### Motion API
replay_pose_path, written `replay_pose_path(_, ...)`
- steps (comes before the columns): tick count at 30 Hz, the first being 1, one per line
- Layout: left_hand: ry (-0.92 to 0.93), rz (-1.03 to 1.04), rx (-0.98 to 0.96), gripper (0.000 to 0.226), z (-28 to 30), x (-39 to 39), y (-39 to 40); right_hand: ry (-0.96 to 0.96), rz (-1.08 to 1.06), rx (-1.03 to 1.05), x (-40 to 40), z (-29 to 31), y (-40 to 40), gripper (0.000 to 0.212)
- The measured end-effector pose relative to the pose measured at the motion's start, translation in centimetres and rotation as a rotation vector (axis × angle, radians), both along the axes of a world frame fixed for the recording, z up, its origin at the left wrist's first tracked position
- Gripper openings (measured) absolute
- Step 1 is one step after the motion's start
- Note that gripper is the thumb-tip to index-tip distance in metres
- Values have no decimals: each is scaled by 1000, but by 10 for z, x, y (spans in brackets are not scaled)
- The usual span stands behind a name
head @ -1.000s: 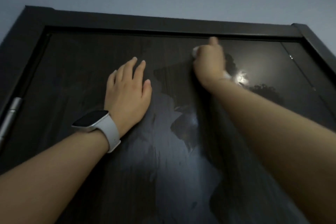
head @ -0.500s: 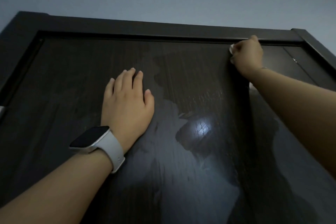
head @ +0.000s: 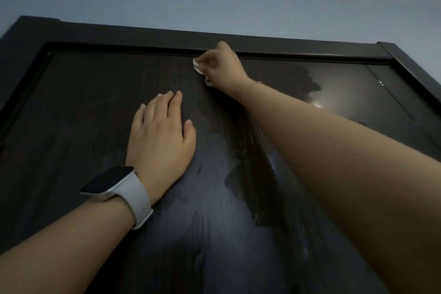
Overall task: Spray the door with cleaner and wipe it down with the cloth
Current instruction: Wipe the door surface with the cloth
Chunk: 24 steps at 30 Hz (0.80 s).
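The cloth (head: 198, 68) is gripped by the right hand (head: 220, 67) at the door (head: 95, 107) top; the left hand (head: 162, 136) is pressed flat. Streaks could be left if wet patches are missed.

Both hands on door (head: 95, 107), cloth (head: 198, 68) near its top edge

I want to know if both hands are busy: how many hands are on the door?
2. The left hand lies flat on the door; the right hand grips the cloth by the top edge.

no readable text, labels or numbers anywhere
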State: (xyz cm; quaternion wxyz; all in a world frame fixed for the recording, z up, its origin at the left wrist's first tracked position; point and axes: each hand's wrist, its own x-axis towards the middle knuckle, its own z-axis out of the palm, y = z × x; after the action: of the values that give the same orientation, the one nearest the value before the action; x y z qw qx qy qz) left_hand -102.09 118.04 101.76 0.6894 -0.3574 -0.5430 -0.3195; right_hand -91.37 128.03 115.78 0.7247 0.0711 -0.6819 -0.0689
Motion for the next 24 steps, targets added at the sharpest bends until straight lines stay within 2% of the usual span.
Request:
replay_pose_path(2, -18, -14, -17, 57, -1, 1, 0, -15, 78, -94, 19, -3, 18, 19)
replay_pose_path(4, -25, -52, -38, 57, -1, 3, -3, 67, 95, -191, 37, -5, 44, 17)
replay_pose_path(7, -66, -314, -88, 58, -2, 6, -23, 203, 55, -266, 46, -5, 68, 18)
replay_pose_path(9, -32, -338, -79, 52, -8, 4, -43, 240, 37, -279, 38, -4, 63, 20)
replay_pose_path(13, 18, -137, -86, 57, -29, -12, -65, 99, 96, -122, 4, -4, 16, 21)
replay_pose_path(18, 32, -120, -126, 55, -49, -34, -54, -28, 34, 10, -2, -13, -13, 17)
replay_pose_path(21, 37, -154, -81, 54, -49, -36, -52, -141, -37, 120, 5, -54, -3, 19)
replay_pose_path(24, 37, -147, -76, 52, -48, -39, -51, -268, 9, 250, 14, -112, 10, 19)
